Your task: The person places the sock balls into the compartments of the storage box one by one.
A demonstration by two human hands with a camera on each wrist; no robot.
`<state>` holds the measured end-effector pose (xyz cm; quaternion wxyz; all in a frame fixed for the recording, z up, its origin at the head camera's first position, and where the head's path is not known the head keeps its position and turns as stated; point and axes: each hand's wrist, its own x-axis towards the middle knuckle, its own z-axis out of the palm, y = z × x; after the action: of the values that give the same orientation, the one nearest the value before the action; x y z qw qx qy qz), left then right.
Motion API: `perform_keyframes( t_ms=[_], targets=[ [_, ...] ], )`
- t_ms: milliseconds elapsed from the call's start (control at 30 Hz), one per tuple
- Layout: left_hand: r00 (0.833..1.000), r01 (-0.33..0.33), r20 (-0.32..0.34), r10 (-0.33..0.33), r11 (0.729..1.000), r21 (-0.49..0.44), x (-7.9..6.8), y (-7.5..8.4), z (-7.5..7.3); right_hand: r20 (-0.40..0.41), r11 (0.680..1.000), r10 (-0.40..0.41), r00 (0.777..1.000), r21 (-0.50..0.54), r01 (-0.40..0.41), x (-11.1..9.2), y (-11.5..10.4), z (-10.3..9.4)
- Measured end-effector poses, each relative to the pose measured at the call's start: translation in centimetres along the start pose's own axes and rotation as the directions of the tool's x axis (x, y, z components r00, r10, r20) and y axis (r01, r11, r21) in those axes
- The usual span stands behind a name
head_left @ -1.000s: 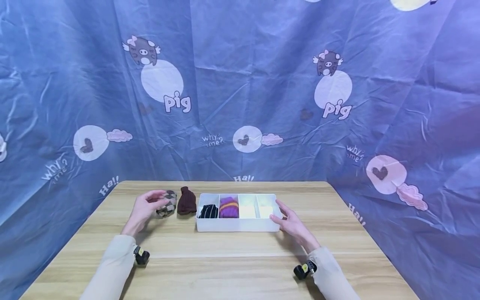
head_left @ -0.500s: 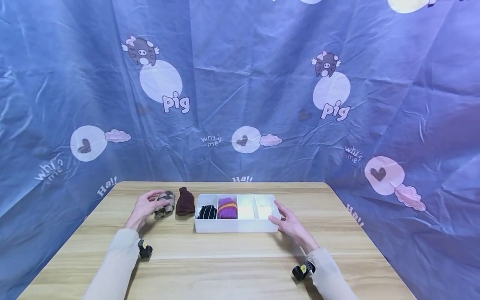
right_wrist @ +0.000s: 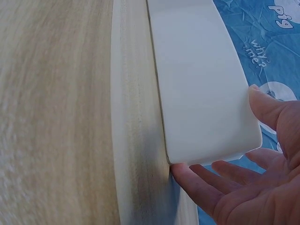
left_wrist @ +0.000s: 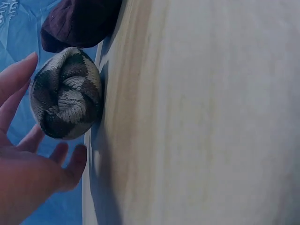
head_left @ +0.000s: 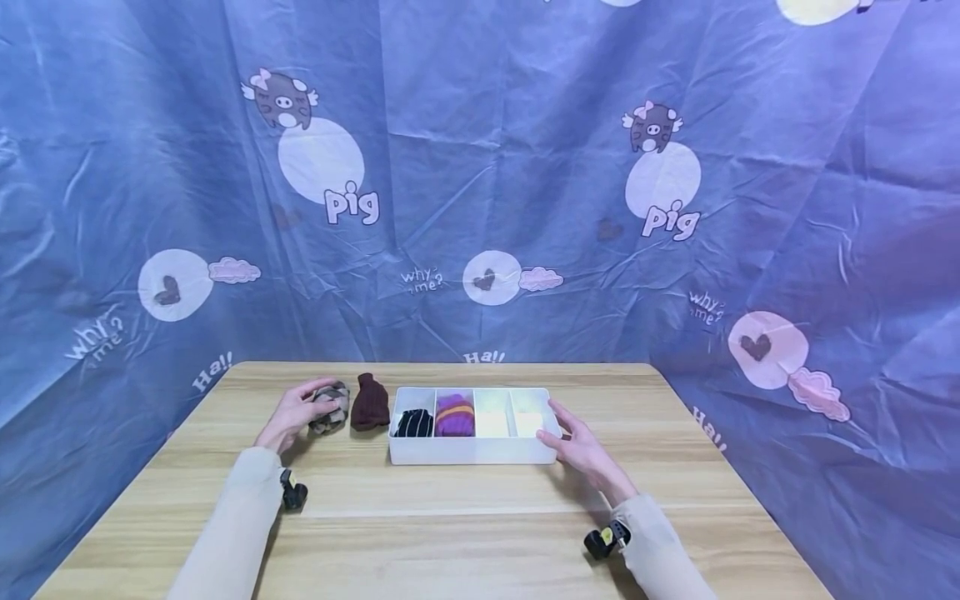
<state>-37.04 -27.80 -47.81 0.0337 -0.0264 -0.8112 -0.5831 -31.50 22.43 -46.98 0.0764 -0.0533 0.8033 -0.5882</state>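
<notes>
My left hand [head_left: 292,410] curves round a rolled-up pair of checkered socks [head_left: 330,408] on the table's left side. In the left wrist view this ball [left_wrist: 68,93] sits between the thumb and fingers. Just right of it lies a dark maroon ribbed sock bundle [head_left: 370,404]. A white divided box [head_left: 472,452] stands beside that bundle. Black socks with white stripes [head_left: 415,423] fill its leftmost compartment; purple socks with orange bands [head_left: 455,417] lie in the adjoining one. My right hand [head_left: 585,450] holds the box's right end, thumb at the near rim, fingers along the end wall.
The wooden table [head_left: 420,533] reaches back to a blue printed curtain [head_left: 480,167], which also hangs along both sides. A small black camera [head_left: 294,493] sits on the left wrist, and another camera [head_left: 602,543] on the right wrist.
The checkered sock ball has turned a little within my left hand, its pattern now facing differently. My left forearm has shifted slightly right and forward. The right hand and box keep their places.
</notes>
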Motion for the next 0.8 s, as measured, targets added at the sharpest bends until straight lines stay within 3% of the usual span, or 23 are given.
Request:
perform_keyframes(
  t_ms=[233, 500, 800],
  targets=[
    [0.999, 0.01, 0.05, -0.009, 1.0, -0.014, -0.11, 0.21, 0.0, 0.006, 1.0, -0.02, 1.0, -0.002, 0.02, -0.07, 0.02, 0.04],
    [0.998, 0.04, 0.048, -0.038, 0.998, -0.038, -0.23, 0.04, -0.04, -0.004, 1.0, -0.004, 1.0, 0.003, 0.004, -0.11, 0.05, -0.01],
    [1.0, -0.002, -0.029, 0.003, 1.0, 0.014, -0.41, 0.49, -0.3, -0.006, 1.0, -0.007, 1.0, 0.028, 0.007, -0.02, 0.12, 0.05]
  ],
)
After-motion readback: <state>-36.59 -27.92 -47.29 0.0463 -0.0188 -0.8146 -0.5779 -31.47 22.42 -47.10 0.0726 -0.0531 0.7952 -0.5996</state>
